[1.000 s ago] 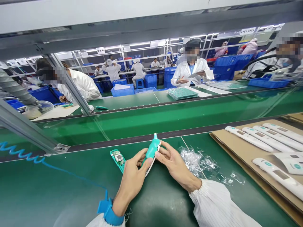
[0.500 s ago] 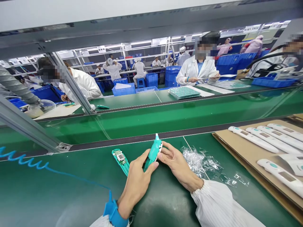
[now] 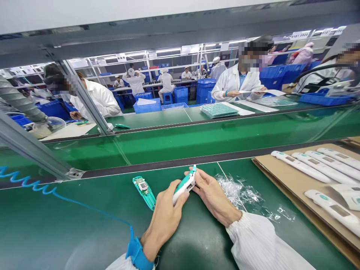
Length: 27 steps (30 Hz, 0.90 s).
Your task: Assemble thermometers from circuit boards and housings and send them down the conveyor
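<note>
Both of my hands hold a teal and white pen-shaped device just above the green table. My left hand grips its lower end, fingers curled round it. My right hand pinches its upper end near the tip. A teal half-shell with a circuit board lies on the table just left of my left hand. A blue wrist strap sits on my left wrist, its coiled cord running off to the left.
Crumpled clear plastic bags lie right of my hands. A cardboard sheet at the right carries several finished white devices. A green conveyor belt runs behind. Other people in white coats work at benches beyond.
The device has tilted from nearly upright to lying flatter, its white side turning up. Both hands closed in tighter on it. A person across the belt moved right.
</note>
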Tool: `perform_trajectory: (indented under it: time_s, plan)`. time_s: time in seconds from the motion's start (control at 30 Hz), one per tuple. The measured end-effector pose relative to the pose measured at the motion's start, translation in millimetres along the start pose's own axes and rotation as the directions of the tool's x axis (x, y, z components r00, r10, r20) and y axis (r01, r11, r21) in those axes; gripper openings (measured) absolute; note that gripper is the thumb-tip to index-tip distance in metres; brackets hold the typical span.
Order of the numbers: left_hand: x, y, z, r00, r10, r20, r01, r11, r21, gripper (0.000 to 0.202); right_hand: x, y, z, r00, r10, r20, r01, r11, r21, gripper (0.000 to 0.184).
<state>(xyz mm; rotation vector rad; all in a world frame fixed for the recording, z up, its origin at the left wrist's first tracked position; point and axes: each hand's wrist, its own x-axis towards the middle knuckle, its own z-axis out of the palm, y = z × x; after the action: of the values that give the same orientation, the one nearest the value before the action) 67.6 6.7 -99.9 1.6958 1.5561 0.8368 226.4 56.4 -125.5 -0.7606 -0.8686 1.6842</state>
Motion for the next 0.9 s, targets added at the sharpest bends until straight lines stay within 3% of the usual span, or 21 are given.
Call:
perform_trajectory:
  time_s: [0.27,0.4,0.53,0.67,0.9]
  plan:
    - [-1.3,0.7,8.0,0.998,0.046,-0.045,-0.046,0.999,0.000,0.038,-2.3,-1.3,3.2,1.000,0.022,0.005,-0.023,0.996,0.087,0.036]
    - [-1.0,1.6,8.3,0.998,0.012,-0.063,-0.011,1.000,0.012,0.038,-2.4,-1.0,3.9,0.999,0.036,0.002,-0.036,0.992,0.119,0.036]
    - [0.3,1.6,6.8,0.998,0.043,-0.042,-0.041,0.998,0.048,0.027,-1.9,0.8,3.9,0.999,0.045,-0.025,-0.041,0.991,0.125,0.037]
    - [1.1,-2.1,6.5,0.998,0.037,-0.057,-0.037,0.999,0.014,0.031,-2.3,0.8,4.7,0.999,0.045,0.007,-0.045,0.989,0.142,0.038]
    - [-2.0,-9.5,16.3,0.982,0.165,-0.087,-0.156,0.983,0.097,0.036,-2.0,2.9,2.6,1.000,-0.002,0.011,0.001,0.991,0.132,0.035]
